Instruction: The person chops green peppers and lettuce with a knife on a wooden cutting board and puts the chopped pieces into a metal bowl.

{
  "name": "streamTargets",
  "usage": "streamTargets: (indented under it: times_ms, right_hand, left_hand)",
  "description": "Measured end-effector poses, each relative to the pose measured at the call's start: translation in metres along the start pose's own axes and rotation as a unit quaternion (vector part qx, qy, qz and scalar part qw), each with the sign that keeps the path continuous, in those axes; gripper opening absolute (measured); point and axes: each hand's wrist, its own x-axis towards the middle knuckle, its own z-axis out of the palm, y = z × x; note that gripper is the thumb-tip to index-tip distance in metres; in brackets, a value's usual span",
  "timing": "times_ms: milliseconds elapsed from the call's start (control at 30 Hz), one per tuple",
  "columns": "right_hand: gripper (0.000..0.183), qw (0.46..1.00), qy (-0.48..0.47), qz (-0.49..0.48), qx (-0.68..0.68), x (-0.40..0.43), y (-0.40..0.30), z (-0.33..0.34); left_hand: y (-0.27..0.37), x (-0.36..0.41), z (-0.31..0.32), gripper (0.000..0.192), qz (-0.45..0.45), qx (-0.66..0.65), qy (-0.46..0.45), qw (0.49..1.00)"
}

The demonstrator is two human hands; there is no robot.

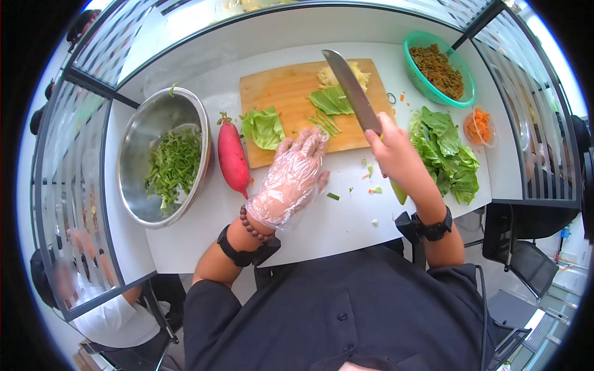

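Note:
My left hand (292,178), in a clear plastic glove, lies palm down over the front edge of a wooden cutting board (290,92). Its fingers are extended and nothing shows in them. A loose green leaf (263,129) sits left of the fingertips; thin green strips (327,123) lie just beyond them. My bare right hand (391,147) grips a kitchen knife (351,90) by its green handle. The blade points away from me, above the board's right side. Behind it are a cut leaf piece (330,100) and pale shreds (329,76), both partly hidden.
A steel bowl (126,185) of shredded greens and a red radish (232,155) are at left. On the right are leafy greens (445,153), a green bowl (410,67) of brown crumbly food and a cup of orange shreds (480,126). Partitions enclose the white table (320,236).

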Motion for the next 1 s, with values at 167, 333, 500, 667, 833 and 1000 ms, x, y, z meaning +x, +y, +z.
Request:
streamTargets:
  times_ms: [167,333,500,667,833,1000]
  right_hand:
    - [0.029,0.992,-0.009,0.073,0.107,-0.034,0.019,-0.018]
    - [0.027,0.985,-0.026,0.115,0.126,-0.069,0.040,-0.017]
    - [0.017,0.998,-0.037,0.052,0.016,-0.083,0.048,-0.020]
    - [0.016,0.998,-0.012,-0.026,-0.047,-0.087,0.042,-0.031]
    - [0.014,0.997,-0.032,-0.045,-0.045,-0.095,0.039,-0.035]
    - [0.015,0.997,-0.039,-0.042,-0.058,-0.081,0.041,-0.021]
  left_hand:
    - [-0.006,0.005,-0.014,0.050,-0.009,-0.053,0.008,0.999]
    - [-0.009,0.015,-0.025,0.037,-0.066,-0.043,0.047,0.996]
    - [-0.001,0.013,-0.019,0.036,-0.046,-0.045,0.036,0.997]
    - [0.001,0.004,-0.015,0.040,-0.043,-0.041,0.047,0.997]
    - [0.001,-0.002,-0.008,0.043,-0.045,-0.010,0.041,0.998]
    - [0.001,-0.003,-0.005,0.045,-0.034,0.000,0.051,0.998]
